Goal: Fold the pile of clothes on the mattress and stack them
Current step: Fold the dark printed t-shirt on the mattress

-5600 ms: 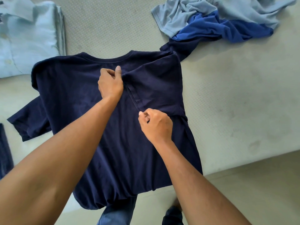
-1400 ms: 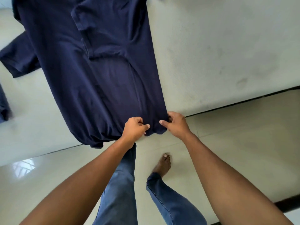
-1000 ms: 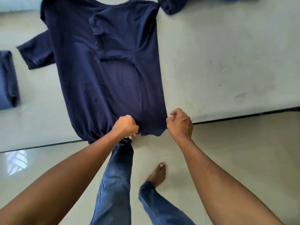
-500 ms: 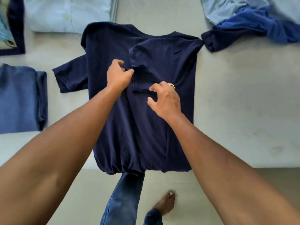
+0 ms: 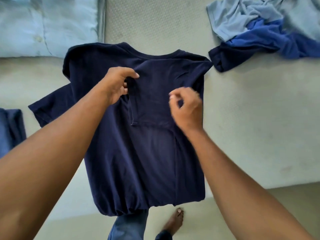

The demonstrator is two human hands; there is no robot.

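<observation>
While left hand (image 5: 116,87) fingers pinch navy T-shirt (image 5: 138,161) sleeve fold, right hand (image 5: 187,110) fingers curled, grip unclear

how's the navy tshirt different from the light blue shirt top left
The navy t-shirt is dark and lies spread out, only one side folded in; the light blue shirt is pale and folded into a block. The navy t-shirt has a round collarless neck, the light blue shirt a buttoned front. The left hand pinches the navy t-shirt; no hand touches the light blue shirt. Both lie on the mattress.
</observation>
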